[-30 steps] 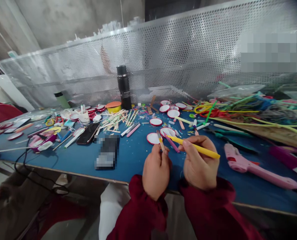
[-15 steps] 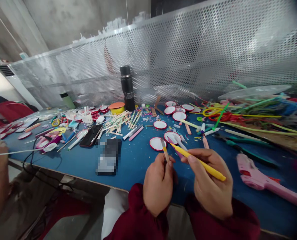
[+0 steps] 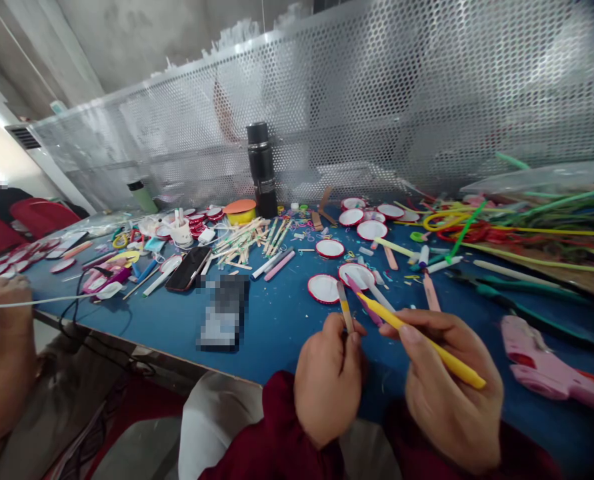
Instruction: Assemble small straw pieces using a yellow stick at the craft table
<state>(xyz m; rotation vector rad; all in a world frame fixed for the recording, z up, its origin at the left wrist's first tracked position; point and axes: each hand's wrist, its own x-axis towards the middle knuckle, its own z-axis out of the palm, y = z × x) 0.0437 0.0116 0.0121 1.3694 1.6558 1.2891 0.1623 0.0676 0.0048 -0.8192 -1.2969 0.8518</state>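
Note:
Low in the middle, my left hand (image 3: 329, 380) is closed around a small wooden craft stick (image 3: 345, 305) that points up and has a yellow band on it. My right hand (image 3: 451, 387) grips a yellow marker (image 3: 429, 343) like a pen, its tip toward the craft stick but apart from it as far as I can tell. Just beyond my fingers lie two white discs with red rims, one on the left (image 3: 323, 289) and one on the right (image 3: 359, 275). A purple stick-like piece (image 3: 371, 312) lies partly behind the yellow marker.
A pink glue gun (image 3: 541, 363) and green-handled pliers (image 3: 527, 303) lie at right. Further left are a blurred dark device (image 3: 224, 313), a phone (image 3: 187, 269), and a pile of wooden sticks (image 3: 244, 243). A black bottle (image 3: 262, 173) stands behind. Another person's arm (image 3: 7, 353) is at far left.
The view has shifted, so the table items sit differently in it. Both hands keep their grips on the craft stick and the yellow marker, with little change in pose.

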